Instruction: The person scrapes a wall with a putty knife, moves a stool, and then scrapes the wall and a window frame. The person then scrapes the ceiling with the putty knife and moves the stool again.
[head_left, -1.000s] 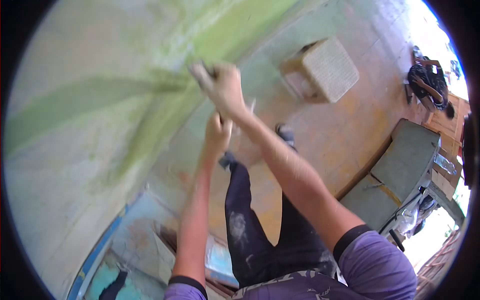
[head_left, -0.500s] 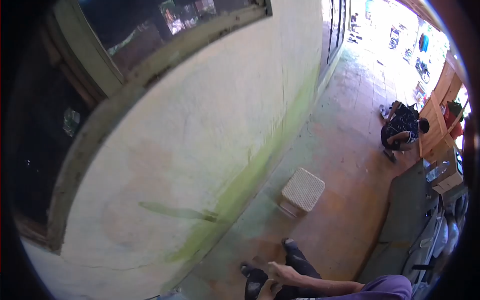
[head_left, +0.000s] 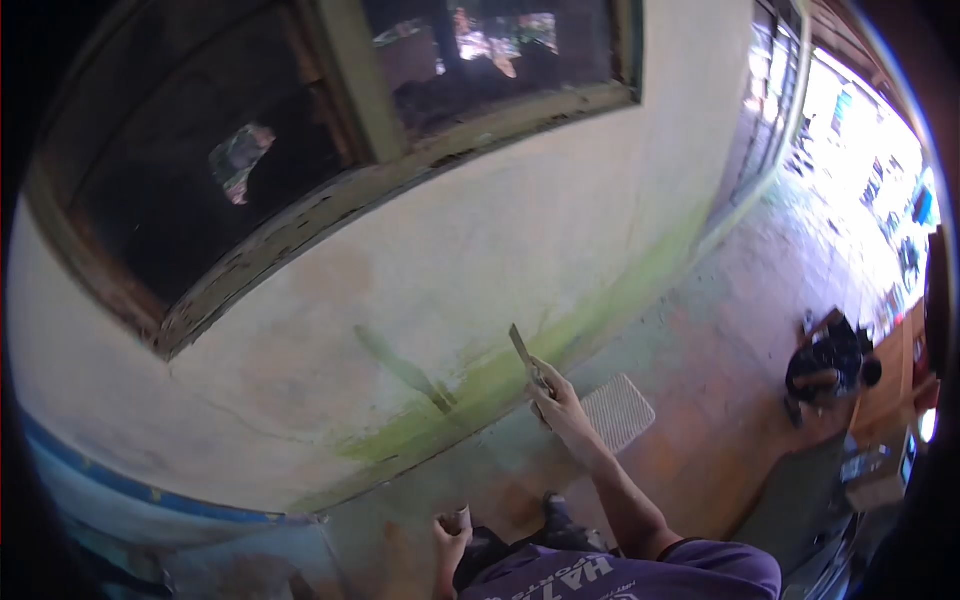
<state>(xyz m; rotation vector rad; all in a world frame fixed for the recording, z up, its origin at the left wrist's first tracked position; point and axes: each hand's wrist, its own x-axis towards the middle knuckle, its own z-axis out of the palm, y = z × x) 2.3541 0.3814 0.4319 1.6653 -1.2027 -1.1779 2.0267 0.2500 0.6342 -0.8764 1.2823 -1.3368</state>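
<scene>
My right hand (head_left: pixel 556 396) is raised in front of the wall, its fingers wrapped round the handle of a flat-bladed scraper (head_left: pixel 520 345), blade pointing up. Low at the bottom, my left hand (head_left: pixel 452 540) is closed round a small cylindrical object (head_left: pixel 458 520) that I cannot make out well. Beyond both hands is a pale wall (head_left: pixel 480 240) with green paint along its lower part and a dark green streak (head_left: pixel 395 362). The scraper blade overlaps the wall in view; whether it touches is unclear.
A woven-top stool (head_left: pixel 620 412) stands on the floor behind my right forearm. Windows (head_left: pixel 500 120) sit above the wall. At the right a person (head_left: pixel 832 365) crouches near a wooden panel (head_left: pixel 892 375) and a cardboard box (head_left: pixel 880 485). A blue-edged surface (head_left: pixel 150 490) lies lower left.
The view has turned toward the wall and windows. My right hand has risen from near my legs with the scraper, and my hands are now apart.
</scene>
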